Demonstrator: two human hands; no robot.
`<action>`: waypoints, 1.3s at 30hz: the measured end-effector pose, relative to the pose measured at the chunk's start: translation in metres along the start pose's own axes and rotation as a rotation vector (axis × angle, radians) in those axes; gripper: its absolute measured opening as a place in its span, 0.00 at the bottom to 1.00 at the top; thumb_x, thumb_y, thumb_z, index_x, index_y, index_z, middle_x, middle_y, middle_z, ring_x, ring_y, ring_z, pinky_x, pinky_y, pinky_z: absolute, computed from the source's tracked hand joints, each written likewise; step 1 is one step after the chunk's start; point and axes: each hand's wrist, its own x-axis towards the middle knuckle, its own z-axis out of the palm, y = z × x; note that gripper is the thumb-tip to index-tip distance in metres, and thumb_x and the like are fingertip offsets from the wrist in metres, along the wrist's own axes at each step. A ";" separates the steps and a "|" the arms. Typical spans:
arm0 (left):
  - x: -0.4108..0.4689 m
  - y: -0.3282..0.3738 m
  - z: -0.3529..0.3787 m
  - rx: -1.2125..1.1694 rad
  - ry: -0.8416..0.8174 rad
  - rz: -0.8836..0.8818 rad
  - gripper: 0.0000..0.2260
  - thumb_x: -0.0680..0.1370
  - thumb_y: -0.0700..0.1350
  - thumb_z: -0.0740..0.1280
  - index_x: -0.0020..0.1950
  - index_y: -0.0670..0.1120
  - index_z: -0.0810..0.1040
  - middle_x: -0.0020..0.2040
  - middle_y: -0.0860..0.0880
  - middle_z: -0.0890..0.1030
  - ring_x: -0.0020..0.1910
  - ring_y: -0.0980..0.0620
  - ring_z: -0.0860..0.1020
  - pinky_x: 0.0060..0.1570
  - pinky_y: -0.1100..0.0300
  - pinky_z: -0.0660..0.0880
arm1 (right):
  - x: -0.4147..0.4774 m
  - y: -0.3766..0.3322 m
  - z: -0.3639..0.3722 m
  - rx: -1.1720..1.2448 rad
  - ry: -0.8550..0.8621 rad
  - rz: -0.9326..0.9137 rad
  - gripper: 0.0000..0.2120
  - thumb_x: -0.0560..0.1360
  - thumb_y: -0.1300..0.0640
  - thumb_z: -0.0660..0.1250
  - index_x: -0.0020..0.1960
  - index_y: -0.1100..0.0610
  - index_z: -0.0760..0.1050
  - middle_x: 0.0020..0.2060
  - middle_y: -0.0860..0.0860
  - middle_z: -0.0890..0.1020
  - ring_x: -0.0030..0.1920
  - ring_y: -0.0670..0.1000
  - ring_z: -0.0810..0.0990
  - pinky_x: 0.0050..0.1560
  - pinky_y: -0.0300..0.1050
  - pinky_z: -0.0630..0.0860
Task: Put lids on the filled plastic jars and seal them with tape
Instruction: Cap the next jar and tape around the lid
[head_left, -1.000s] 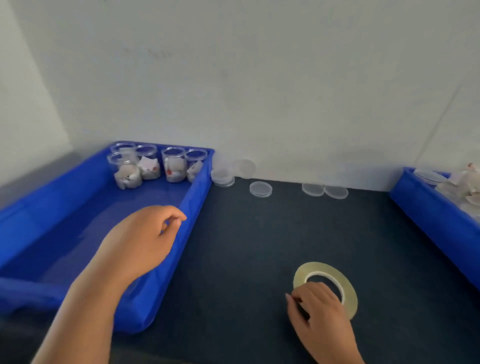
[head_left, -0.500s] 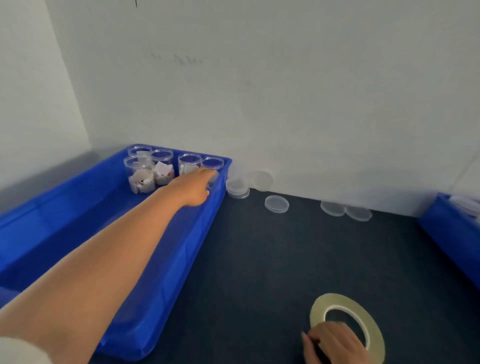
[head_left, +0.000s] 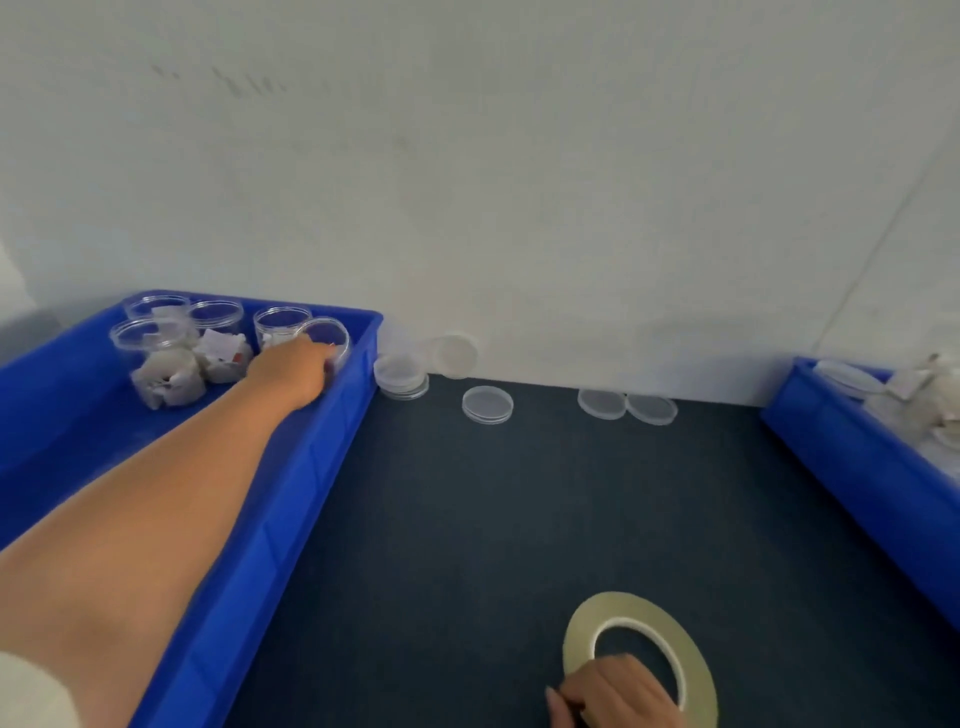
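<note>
Several clear plastic jars (head_left: 166, 364) stuffed with white packets stand in the far corner of the left blue bin (head_left: 291, 499). My left hand (head_left: 293, 366) reaches into that corner and grips the rightmost jar (head_left: 328, 336), which is tilted. A flat ring of clear tape (head_left: 636, 613) lies on the dark mat near the front. My right hand (head_left: 618, 693) holds its near edge, fingers curled over the ring. Clear lids lie along the wall: a stack (head_left: 401, 375), a single lid (head_left: 487, 404) and a pair (head_left: 601, 402).
One lid (head_left: 455, 355) leans against the white wall. A second blue bin (head_left: 852, 467) at the right edge holds more jars and lids (head_left: 930, 395). The dark mat (head_left: 519, 519) lies between the two bins.
My left arm has stretched from the bin's near rim to the far corner and closed on the rightmost jar, which now tilts. My right hand has stayed on the tape roll.
</note>
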 end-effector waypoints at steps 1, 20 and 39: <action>-0.006 0.000 -0.001 -0.001 0.013 -0.014 0.07 0.84 0.43 0.62 0.50 0.51 0.79 0.58 0.44 0.81 0.52 0.43 0.79 0.56 0.45 0.77 | -0.019 0.001 -0.001 0.089 0.048 0.014 0.13 0.66 0.52 0.73 0.25 0.51 0.74 0.26 0.41 0.73 0.29 0.40 0.70 0.38 0.31 0.69; -0.214 0.104 -0.075 -0.190 0.191 0.461 0.14 0.75 0.66 0.69 0.44 0.58 0.72 0.43 0.60 0.75 0.40 0.63 0.74 0.38 0.58 0.74 | -0.032 0.002 -0.038 0.016 -0.230 0.316 0.14 0.69 0.48 0.83 0.47 0.49 0.80 0.41 0.40 0.78 0.42 0.48 0.80 0.45 0.48 0.82; -0.151 0.174 0.044 -0.796 0.285 0.260 0.10 0.84 0.58 0.61 0.58 0.57 0.79 0.52 0.62 0.82 0.45 0.60 0.81 0.44 0.60 0.77 | -0.008 -0.010 -0.025 0.160 -0.233 0.356 0.50 0.67 0.31 0.72 0.80 0.58 0.66 0.73 0.46 0.77 0.67 0.48 0.80 0.63 0.51 0.81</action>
